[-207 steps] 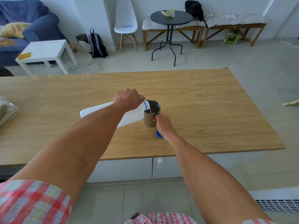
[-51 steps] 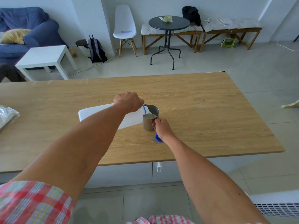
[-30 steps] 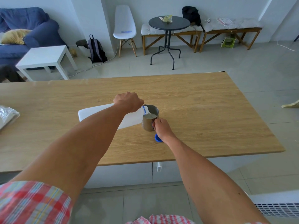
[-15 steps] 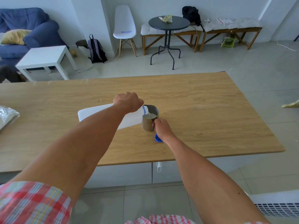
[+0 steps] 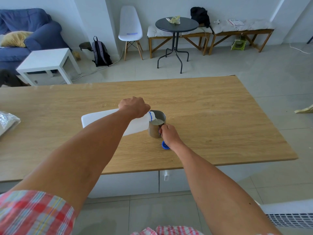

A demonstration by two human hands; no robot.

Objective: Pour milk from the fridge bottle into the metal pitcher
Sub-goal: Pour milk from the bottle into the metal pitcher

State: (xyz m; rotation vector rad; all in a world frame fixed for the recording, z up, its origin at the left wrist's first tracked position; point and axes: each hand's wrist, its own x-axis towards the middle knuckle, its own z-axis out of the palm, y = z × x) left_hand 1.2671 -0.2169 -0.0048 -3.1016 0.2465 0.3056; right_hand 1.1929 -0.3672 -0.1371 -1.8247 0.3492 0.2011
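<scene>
On the wooden table, near its middle, the metal pitcher stands upright with milk inside. The left hand grips the white bottle near its neck, tipped almost flat, its mouth over the pitcher's rim. The right hand curls round the pitcher's handle (a blue cap lies just beside that wrist).

my left hand and right hand: bare, no rings | forearms: uncovered | sleeve behind left elbow: short, red-white-blue plaid
</scene>
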